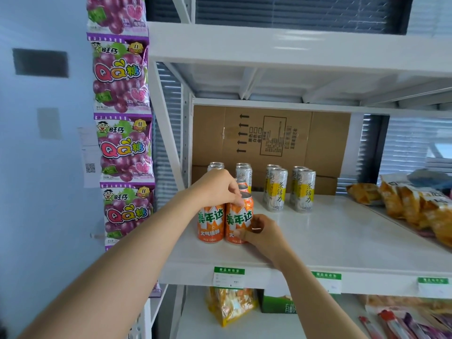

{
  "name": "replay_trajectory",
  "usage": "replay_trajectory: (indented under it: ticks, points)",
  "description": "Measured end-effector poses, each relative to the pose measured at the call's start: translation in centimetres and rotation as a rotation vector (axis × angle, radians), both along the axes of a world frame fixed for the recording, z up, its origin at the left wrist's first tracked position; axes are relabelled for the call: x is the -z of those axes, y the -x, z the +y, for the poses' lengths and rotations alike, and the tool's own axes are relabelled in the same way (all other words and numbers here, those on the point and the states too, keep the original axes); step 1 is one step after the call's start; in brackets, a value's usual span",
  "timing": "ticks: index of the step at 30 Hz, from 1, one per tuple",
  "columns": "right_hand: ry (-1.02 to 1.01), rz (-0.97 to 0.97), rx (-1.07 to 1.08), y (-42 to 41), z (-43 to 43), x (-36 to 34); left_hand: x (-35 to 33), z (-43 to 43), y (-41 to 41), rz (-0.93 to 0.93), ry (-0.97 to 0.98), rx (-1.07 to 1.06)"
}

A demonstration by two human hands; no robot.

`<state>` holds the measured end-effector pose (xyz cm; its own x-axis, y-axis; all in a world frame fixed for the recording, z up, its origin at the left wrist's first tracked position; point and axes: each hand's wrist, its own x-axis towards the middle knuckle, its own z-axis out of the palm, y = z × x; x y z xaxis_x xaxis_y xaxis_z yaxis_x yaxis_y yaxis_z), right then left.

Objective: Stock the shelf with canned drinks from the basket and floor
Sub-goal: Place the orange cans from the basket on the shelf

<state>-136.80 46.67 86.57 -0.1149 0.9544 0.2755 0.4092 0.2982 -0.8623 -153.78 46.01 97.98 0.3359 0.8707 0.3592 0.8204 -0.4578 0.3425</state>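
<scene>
**Shelf front row: both hands on one orange can**

White shelf board (342, 236) with a cardboard box (269, 135) along its back, and we sweep from the left. A strip of grape gummy packets (122, 143) hangs off the upright, out of play.

Now the action. The left hand (215, 189) comes in from above with its fingers curled down. Its palm hides the top of the front left orange can (210, 223), and its fingertips pinch the top rim of the front right orange can (238, 221). That can stands upright, long axis vertical, touching its neighbour side by side near the shelf's front edge.

The right hand (261, 231) meets it low on its right side, thumb and fingers wrapped round the base. One can, two grips: top from the left, bottom from the right.

Further right stand the tall tea cans (276, 189), apart from the orange pair, then the snack bags (415, 204).

By my read the can is placed and only needs squaring. Open board lies to its right, on the right hand's side. No basket or floor is in view.
</scene>
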Motion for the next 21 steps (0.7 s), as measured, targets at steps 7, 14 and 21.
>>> replay_trajectory:
  ticks: [7, 14, 21]
  points:
    - [-0.002, -0.043, -0.009, 0.1, -0.9, -0.1, 0.5, -0.7, -0.1, -0.055, -0.011, 0.002]
    - [0.037, 0.120, 0.000, 0.0, -2.3, -1.2, 0.9, -2.3, -0.1, -0.094, -0.146, -0.079]
    - [-0.109, 0.340, 0.202, 1.5, -6.5, -2.1, 3.8, -5.7, 0.2, -0.773, -0.404, -0.092]
